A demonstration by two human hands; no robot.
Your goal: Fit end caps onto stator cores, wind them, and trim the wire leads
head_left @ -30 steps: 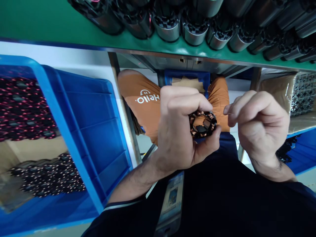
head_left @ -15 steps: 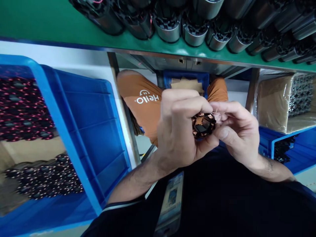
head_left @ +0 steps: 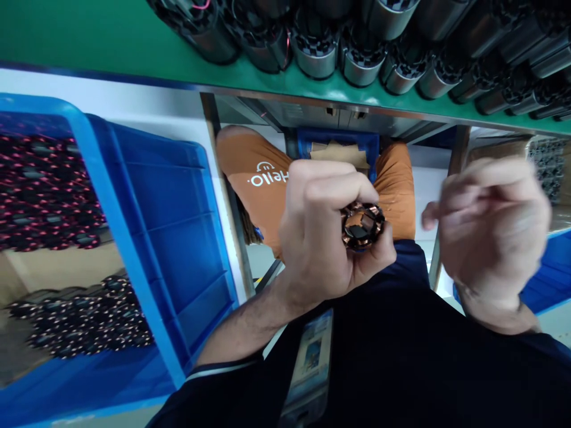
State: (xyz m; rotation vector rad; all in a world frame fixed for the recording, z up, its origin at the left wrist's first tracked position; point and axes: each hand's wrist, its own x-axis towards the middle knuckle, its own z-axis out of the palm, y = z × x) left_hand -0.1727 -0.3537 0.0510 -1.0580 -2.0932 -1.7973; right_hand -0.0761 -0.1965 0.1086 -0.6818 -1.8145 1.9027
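My left hand (head_left: 319, 232) is wrapped round a motor stator (head_left: 363, 226) with copper windings and a black core, held above my lap. The stator's open end faces up toward the camera. Off to the right, apart from the stator, my right hand (head_left: 495, 232) is smeared by motion. Its fingers look curled, but whether anything lies in them is not visible.
Rows of metal-cased stators (head_left: 361, 62) line the green bench (head_left: 111, 47) ahead. At left a blue crate (head_left: 165, 238) holds many wound parts (head_left: 89, 321). Below the bench sits a blue bin (head_left: 307, 139) with cardboard. Another blue crate (head_left: 551, 267) stands at right.
My right hand has left the stator and swung out to the right. The stator stays in my left hand, almost in the same place.
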